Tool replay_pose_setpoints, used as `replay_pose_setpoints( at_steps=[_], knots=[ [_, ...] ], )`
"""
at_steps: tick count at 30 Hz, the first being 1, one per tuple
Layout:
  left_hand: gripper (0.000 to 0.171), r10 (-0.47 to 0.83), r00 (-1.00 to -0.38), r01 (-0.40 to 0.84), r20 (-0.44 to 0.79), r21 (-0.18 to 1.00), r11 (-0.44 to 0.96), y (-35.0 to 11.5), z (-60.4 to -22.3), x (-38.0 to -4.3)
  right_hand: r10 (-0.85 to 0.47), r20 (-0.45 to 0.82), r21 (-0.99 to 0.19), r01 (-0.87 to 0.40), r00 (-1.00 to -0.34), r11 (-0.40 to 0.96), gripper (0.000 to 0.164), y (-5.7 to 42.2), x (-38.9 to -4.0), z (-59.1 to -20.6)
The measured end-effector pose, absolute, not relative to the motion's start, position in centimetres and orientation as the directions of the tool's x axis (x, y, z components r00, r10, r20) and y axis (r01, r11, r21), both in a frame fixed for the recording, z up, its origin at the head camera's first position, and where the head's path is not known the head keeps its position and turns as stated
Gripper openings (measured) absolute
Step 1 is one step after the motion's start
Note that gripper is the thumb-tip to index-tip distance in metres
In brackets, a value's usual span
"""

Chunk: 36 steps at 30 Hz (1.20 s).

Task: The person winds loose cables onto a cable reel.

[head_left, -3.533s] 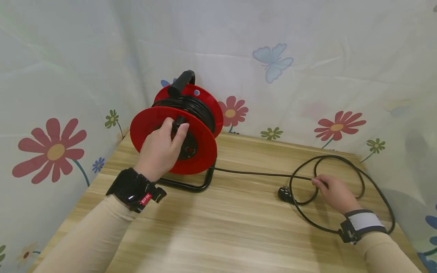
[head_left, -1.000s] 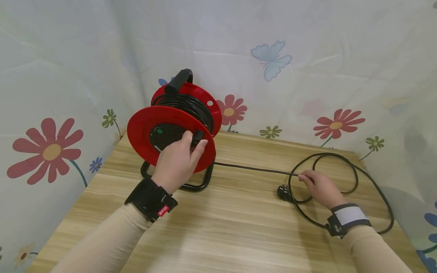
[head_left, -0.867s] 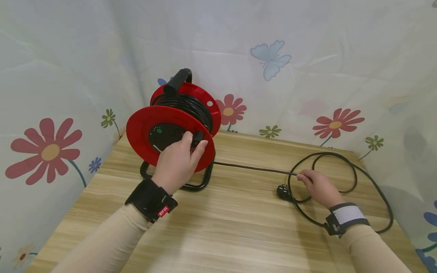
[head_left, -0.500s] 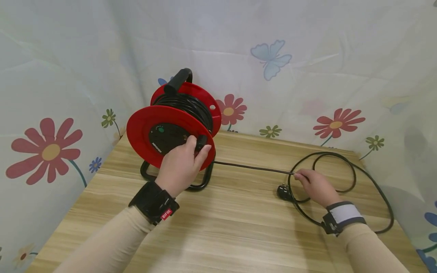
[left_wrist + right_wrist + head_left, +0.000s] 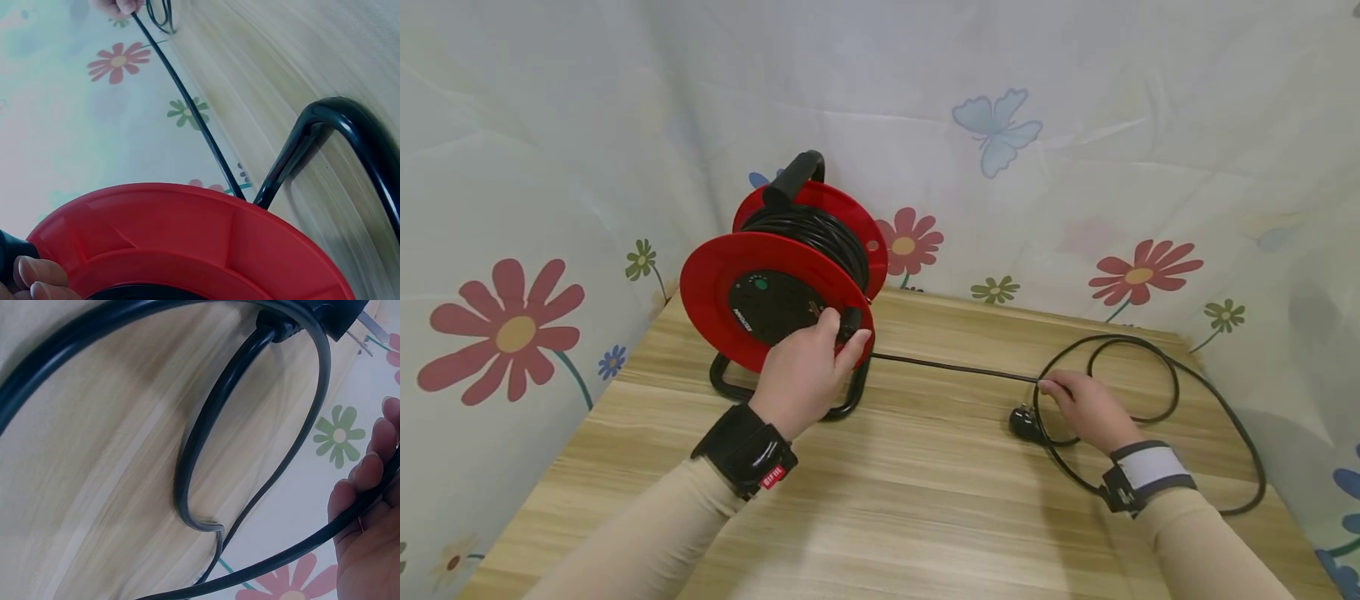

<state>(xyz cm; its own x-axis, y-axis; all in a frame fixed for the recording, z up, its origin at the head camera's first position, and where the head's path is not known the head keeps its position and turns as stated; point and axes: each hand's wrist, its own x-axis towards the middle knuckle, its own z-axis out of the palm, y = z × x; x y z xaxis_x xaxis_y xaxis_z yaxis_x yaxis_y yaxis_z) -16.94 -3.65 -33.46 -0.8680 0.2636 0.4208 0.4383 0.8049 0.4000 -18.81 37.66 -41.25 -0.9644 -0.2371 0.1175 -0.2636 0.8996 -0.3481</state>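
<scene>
A red cable reel (image 5: 715, 275) with a black carry handle (image 5: 790, 179) stands on its black tube frame at the back left of the table. Black cord (image 5: 812, 229) is wound between its two discs. My left hand (image 5: 801, 375) grips the small black crank knob (image 5: 850, 323) on the near disc; in the left wrist view its fingers (image 5: 40, 275) curl at that knob. My right hand (image 5: 1093, 408) holds the black cable (image 5: 955, 367), which runs taut from the reel. In the right wrist view the cable (image 5: 300, 550) crosses under its curled fingers.
Loose cable loops (image 5: 1232, 417) lie at the right of the wooden table (image 5: 925, 500). A black plug (image 5: 1024, 423) with metal pins rests beside them. A white flowered sheet (image 5: 887, 100) hangs close behind and at both sides.
The reel has turned clockwise, its knob going from the top of the disc to the lower right with my left hand. My right hand has drifted left toward the reel with the cable.
</scene>
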Motion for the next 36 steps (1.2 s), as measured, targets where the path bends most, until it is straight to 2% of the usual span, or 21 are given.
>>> replay_pose_setpoints(
  at_steps=[15, 24, 36],
  knots=[
    [0.032, 0.271, -0.87, 0.435, 0.413, 0.38, 0.816, -3.2, -34.8, -16.5, -0.262, 0.139, -0.354, -0.295, -0.955, 0.887, 0.019, 36.2, -19.2, -41.2],
    [0.033, 0.298, -0.865, 0.442, 0.403, 0.333, 0.833, -3.1, -36.0, -16.4, -0.267, 0.131, -0.352, -0.297, -0.955, 0.888, 0.025, 35.7, -19.6, -41.6],
    [0.033, 0.312, -0.853, 0.457, 0.418, 0.312, 0.833, -3.2, -36.8, -16.0, -0.279, 0.14, -0.353, -0.311, -0.95, 0.882, 0.024, 34.9, -19.9, -42.0]
  ],
)
